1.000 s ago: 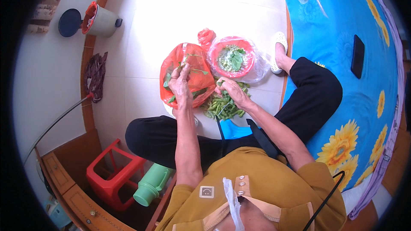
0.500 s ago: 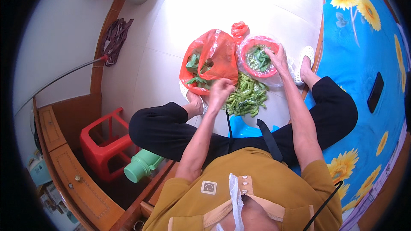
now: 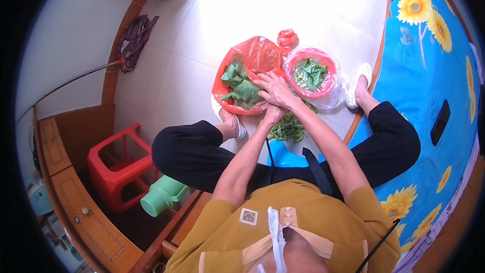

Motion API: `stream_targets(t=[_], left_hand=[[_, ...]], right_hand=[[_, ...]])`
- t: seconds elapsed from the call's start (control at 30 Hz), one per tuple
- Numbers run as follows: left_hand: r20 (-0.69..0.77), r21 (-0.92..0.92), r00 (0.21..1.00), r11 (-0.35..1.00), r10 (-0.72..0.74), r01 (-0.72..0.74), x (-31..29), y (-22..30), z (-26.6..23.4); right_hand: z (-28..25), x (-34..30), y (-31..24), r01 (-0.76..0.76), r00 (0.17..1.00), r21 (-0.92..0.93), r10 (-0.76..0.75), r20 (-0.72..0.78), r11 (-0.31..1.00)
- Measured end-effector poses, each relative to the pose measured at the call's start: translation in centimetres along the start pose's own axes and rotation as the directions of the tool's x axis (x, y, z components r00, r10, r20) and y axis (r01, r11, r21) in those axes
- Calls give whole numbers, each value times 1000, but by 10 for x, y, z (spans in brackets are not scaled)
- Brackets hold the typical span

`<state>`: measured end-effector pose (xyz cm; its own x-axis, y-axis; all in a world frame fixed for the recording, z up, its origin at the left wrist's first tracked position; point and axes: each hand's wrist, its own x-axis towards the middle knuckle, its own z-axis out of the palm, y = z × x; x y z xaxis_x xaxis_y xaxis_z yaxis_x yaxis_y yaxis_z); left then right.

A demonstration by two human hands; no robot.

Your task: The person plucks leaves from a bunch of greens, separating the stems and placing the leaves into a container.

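My right hand (image 3: 278, 92) lies across my left, its fingers stretched out over the near right edge of a red plastic bag (image 3: 258, 46). Under it, my left hand (image 3: 273, 115) is at the bag's lower right side; its fingers are hidden. Large green leaves (image 3: 246, 91) show in the bag's opening. To the right, a round red container (image 3: 329, 64) inside a clear plastic bag holds small green pieces with leaves on top. Below my hands, a pile of green pod-like vegetable pieces (image 3: 289, 129) is partly covered by my forearms.
A crumpled red plastic bag (image 3: 287, 38) lies beyond the containers. At left stand a red stool (image 3: 113, 174), a green jug-like container (image 3: 160, 199) and a wooden drawer cabinet (image 3: 96, 217). A mop (image 3: 136, 40) leans there. A dark phone-like object (image 3: 440, 122) rests on the blue flowered cloth (image 3: 399, 144).
My right hand has left the clear-bagged container and moved left to the red bag, meeting my left hand. The red bag's opening now shows more leaves, and leaves lie atop the container's contents.
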<state>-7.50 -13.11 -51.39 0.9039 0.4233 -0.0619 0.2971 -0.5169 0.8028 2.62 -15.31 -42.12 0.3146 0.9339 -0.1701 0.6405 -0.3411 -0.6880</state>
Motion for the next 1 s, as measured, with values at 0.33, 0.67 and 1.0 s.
stream_targets(t=[0.33, 0.67, 1.0], left_hand=[[-39, 343, 982, 920, -186, 188, -4, 4, -76], [62, 379, 914, 857, -400, 349, -20, -20, -83], [-346, 401, 904, 831, -251, 385, 33, -14, -115]], right_hand=[[26, 72, 67, -109, 991, -852, -12, -134, 512], [-36, 135, 145, -385, 915, -647, 365, -174, 658], [-68, 110, 124, -317, 940, -397, 228, -254, 861]])
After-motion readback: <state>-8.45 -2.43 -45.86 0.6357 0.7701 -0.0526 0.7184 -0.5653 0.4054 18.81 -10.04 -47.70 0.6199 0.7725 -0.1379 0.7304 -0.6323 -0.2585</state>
